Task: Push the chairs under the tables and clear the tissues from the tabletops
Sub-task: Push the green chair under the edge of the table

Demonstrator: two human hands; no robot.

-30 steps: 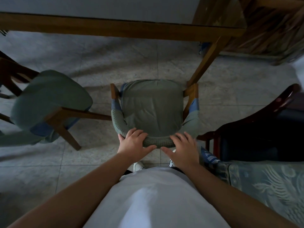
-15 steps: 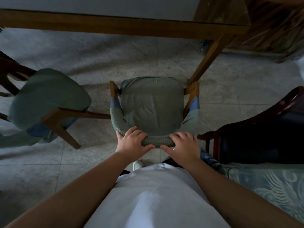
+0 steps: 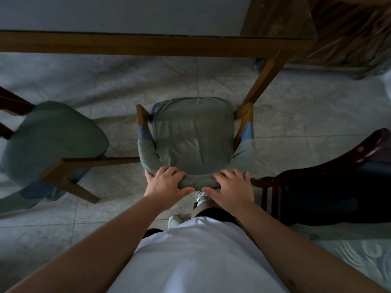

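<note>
**1 head camera, aimed steeply down**

Only 1 view is given, so no part of the scene is shared with another. The wide-angle camera sits on the person's head and faces forward and down, almost straight down along the white shirt (image 3: 190, 261) and both forearms. The chair (image 3: 193, 136) lies close below at frame centre, the tiled floor (image 3: 296, 123) around it. The table (image 3: 148, 42) edge crosses the top, bowed by the lens.

chair (image 3: 193, 134) grey-green cover, blue patches | table (image 3: 148, 44) brown wood | floor (image 3: 105, 85) grey tiles
</note>
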